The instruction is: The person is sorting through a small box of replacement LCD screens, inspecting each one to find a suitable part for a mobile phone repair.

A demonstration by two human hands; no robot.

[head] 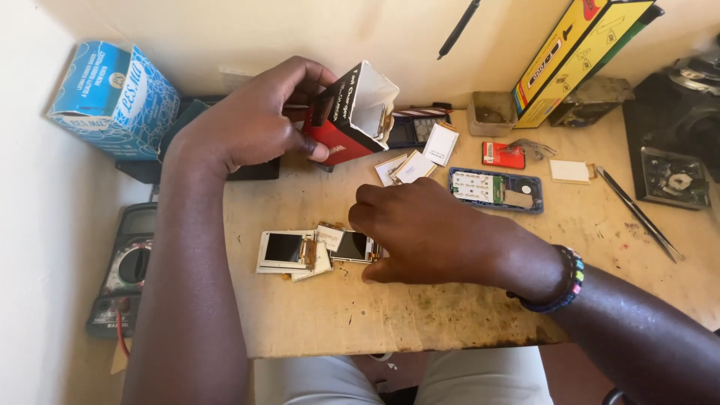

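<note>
My left hand (251, 120) grips a small red, black and white carton (352, 112), tilted with its open end up and to the right, above the back of the wooden table (420, 315). My right hand (427, 229) rests palm down on the table, its fingers on a small phone display (351, 245). To the left of that lie another small display in a white frame (283, 250) and a few more parts in a loose pile. More small displays (411, 166) lie just below the carton's mouth.
An opened blue phone body (495, 189) lies right of centre, with a red battery (502, 155) behind it. Tweezers (637, 211) lie at the right. A multimeter (124, 270) sits off the table's left edge, a blue box (116, 97) at back left, a yellow box (577, 52) at back right.
</note>
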